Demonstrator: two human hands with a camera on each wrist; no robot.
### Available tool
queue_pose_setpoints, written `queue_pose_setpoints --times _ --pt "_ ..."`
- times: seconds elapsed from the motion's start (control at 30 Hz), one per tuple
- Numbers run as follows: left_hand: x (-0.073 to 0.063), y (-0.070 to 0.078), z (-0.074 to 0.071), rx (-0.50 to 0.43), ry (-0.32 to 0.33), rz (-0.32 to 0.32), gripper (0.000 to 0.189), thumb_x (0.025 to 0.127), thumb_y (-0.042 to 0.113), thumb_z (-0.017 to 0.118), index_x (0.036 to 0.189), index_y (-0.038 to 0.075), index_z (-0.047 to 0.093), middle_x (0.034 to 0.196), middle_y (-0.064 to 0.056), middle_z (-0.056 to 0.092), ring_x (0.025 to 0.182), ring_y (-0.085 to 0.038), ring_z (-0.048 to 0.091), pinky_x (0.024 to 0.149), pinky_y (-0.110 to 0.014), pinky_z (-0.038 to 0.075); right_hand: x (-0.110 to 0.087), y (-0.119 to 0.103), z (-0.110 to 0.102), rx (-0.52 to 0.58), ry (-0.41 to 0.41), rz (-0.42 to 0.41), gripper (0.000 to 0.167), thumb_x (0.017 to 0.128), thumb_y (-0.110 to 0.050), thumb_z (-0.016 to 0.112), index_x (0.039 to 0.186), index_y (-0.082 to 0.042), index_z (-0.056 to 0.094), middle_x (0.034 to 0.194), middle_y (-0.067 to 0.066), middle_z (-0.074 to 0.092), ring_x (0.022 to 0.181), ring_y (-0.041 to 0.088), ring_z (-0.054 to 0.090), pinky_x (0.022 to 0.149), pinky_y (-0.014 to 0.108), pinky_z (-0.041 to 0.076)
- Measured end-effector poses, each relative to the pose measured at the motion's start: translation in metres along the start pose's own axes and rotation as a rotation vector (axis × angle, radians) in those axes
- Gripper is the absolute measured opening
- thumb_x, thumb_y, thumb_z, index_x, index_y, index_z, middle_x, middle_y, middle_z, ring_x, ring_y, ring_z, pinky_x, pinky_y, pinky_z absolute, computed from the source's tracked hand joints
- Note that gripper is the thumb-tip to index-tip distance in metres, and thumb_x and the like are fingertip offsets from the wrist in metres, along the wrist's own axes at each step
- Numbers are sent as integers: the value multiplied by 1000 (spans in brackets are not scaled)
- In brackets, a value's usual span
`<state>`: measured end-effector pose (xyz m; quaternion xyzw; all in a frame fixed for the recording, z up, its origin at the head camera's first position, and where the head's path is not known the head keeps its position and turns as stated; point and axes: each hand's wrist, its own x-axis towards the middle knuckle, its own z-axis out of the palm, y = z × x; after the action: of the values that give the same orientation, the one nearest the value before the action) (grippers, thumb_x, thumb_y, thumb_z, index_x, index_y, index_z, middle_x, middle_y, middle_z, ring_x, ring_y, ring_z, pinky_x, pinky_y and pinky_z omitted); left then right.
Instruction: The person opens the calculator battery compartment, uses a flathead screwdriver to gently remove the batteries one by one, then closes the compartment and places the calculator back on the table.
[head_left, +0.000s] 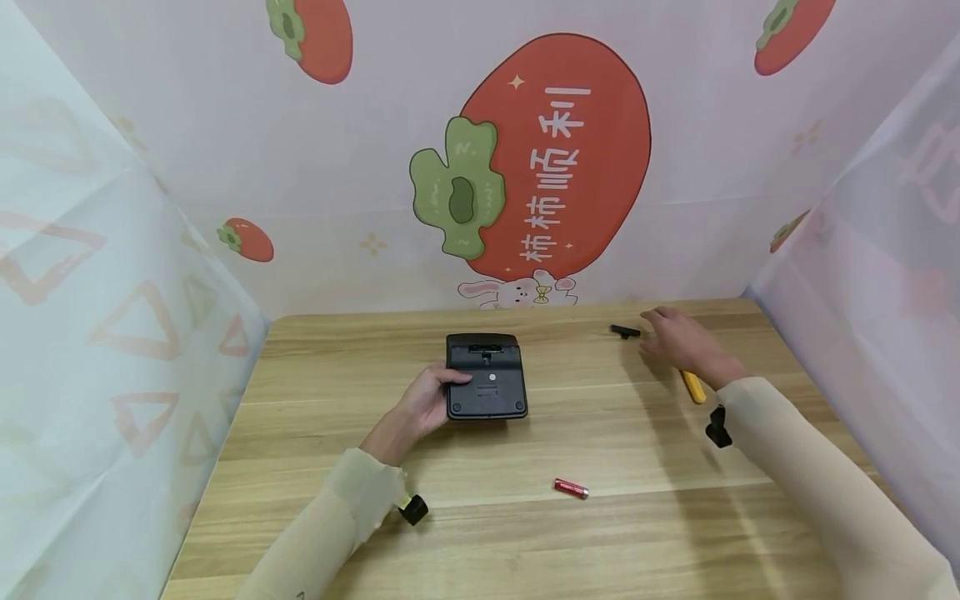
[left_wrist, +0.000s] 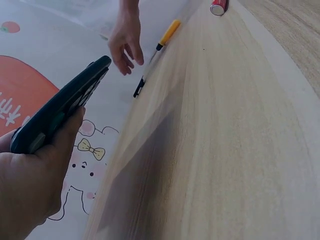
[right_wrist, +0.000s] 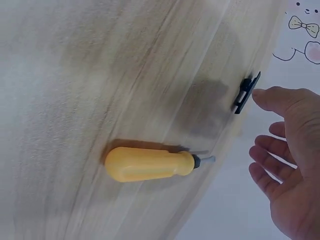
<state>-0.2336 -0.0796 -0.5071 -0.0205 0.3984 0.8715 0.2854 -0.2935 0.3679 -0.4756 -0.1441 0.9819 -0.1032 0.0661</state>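
A person's left hand (head_left: 424,403) is gripping a rectangular black plastic device (head_left: 498,396) while the loose-fingered right hand (head_left: 678,342) is hovering beside a small black plastic strip (head_left: 625,332).

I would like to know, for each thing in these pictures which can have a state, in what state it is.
Black calculator: back facing up, battery compartment open, held in the left hand
Small black cover: off the calculator, lying loose
Red battery: lying on its side, outside the calculator
Yellow-handled screwdriver: lying flat, not held
Right hand: relaxed, holding nothing
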Motion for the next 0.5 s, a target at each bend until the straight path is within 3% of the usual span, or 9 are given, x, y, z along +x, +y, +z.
queue_pose_setpoints --times 0.5 --pt "0 -1 1 3 1 -1 69 99 -13 39 163 -4 15 165 -32 31 152 -47 34 117 -55 42 19 -14 1 -77 -14 -37 61 98 -15 74 148 11 50 149 36 50 135 54 50 110 67 47"
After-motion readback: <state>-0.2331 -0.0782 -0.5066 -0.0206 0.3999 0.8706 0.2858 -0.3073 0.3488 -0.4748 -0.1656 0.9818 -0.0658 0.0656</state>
